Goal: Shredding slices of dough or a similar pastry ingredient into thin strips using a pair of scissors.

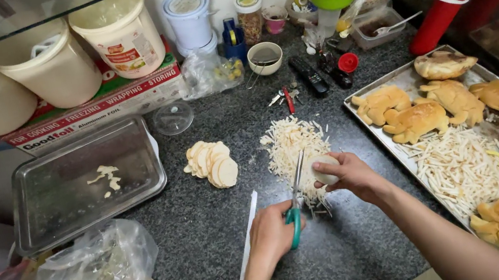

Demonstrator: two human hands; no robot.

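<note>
pale round dough disc (pixel 324 169), flat and smooth, is pinched at its edge by the fingers of the right hand (pixel 351 173) just above the dark speckled stone desk (pixel 211 234). its cream surface looks soft and floury, and its near edge meets the blades of the teal-handled scissors (pixel 296 200).

going by size: the long metal baking tray (pixel 381 81) on the right carries golden animal-shaped buns (pixel 415 119) and a wide heap of thin pale strips (pixel 464 168). a smaller empty-looking steel tray (pixel 84 181) on the left holds a few pale scraps. between them on the desk lies the pile of cut cream shreds (pixel 294 142), directly behind the disc, and beside it a short fanned stack of more round dough slices (pixel 213 164).

the left hand (pixel 272 234) is curled closed around the scissor handles, blades parted and pointing up toward the disc. a thin white strip (pixel 247 241) lies on the desk just left of that hand.
</note>
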